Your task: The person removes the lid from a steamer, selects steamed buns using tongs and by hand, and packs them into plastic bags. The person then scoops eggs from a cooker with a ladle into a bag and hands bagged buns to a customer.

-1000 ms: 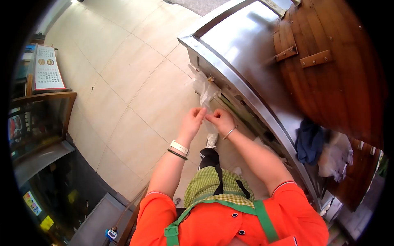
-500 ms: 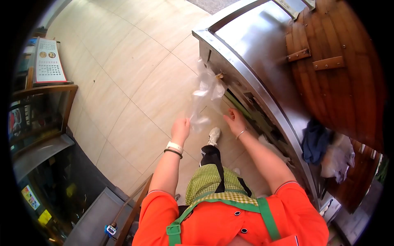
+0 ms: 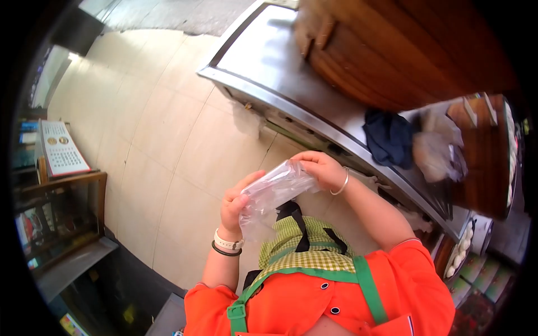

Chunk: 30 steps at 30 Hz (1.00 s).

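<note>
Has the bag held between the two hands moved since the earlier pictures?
Yes: the held bag is now farther from the counter corner, drawn back toward the apron.

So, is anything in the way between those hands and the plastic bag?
Nothing visible: the left hand and right hand both hold the clear plastic bag. The metal counter is off to the side, not between them.

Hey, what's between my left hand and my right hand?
A clear plastic bag stretches from your left hand to your right hand, in the head view.
</note>
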### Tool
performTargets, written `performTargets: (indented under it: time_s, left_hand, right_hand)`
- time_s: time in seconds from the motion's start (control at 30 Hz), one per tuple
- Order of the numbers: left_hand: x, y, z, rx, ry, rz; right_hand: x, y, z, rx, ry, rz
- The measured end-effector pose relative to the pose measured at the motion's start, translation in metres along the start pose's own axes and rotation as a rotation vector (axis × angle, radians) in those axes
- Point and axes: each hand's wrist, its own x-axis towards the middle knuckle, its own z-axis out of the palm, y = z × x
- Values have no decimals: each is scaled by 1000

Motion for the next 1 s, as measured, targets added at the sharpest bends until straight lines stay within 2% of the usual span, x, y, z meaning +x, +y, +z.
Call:
performTargets:
  time_s: [0.03, 0.1, 0.13, 0.17, 0.23, 0.3, 0.33, 0.4, 0.43, 0.5, 0.53, 0.6, 0.63, 0.7, 0.73, 0.8, 0.83, 0.87, 0.93, 0.97, 1.0]
  left_hand:
    - [-4, -3, 8, 12, -43, -8]
    - [-7, -15, 19, 76, -57, -140]
    - [-5, -24, 24, 167, -192, -118]
    - [-3, -33, 34, 259, -344, -85]
    - [4, -56, 67, 543, -572, -82]
    - [-6, -82, 123, 820, -463, -118]
    - [-4, -102, 134, 1176, -449, 310]
    - [-24, -126, 179, 1337, -393, 468]
    - [-39, -142, 211, 1233, -579, 337]
    - [-94, -186, 280, 1001, -873, 50]
    - [-107, -225, 293, 786, -932, -106]
    - [-116, -275, 317, 856, -966, -415]
    - [-130, -297, 326, 870, -994, -419]
    - [-167, -337, 361, 312, -859, -616]
    - [-181, -347, 384, 309, -873, -630]
    - [-215, -369, 434, 334, -1092, -877]
    - [-228, -380, 447, 589, -1122, -669]
    - [-231, -392, 455, 700, -1321, -430]
    - [-239, -417, 470, 838, -1443, -348]
    - [-236, -433, 480, 844, -1508, -437]
    - [-230, -447, 491, 851, -1518, -438]
  right_hand:
    - [-22, -1, -2, 3, 30, -34]
    - [-72, -4, -5, 68, -91, -84]
    - [-98, -8, 1, 99, -100, -117]
    - [-117, 5, -4, 88, -35, -97]
    - [-164, 18, -13, -59, 100, -193]
    - [-209, 38, -20, -151, 361, -287]
    - [-236, 43, -21, -99, 527, -323]
    - [-291, 73, -32, -340, 981, -379]
    - [-318, 83, -31, -302, 1053, -396]
    - [-379, 105, -17, -593, 1392, -514]
    - [-408, 113, -10, -615, 1426, -523]
    - [-462, 138, -4, -614, 1564, -600]
    - [-486, 157, -4, -545, 1616, -573]
    - [-532, 194, -13, -456, 1753, -603]
    - [-554, 207, -15, -456, 1772, -594]
    - [-602, 233, -22, -306, 1963, -426]
    - [-617, 234, -24, -268, 1974, -420]
    - [-626, 234, -29, -260, 1978, -418]
    - [-640, 230, -40, -285, 2041, -466]
    - [-649, 229, -48, -270, 2044, -469]
    - [-659, 229, -57, -265, 2056, -500]
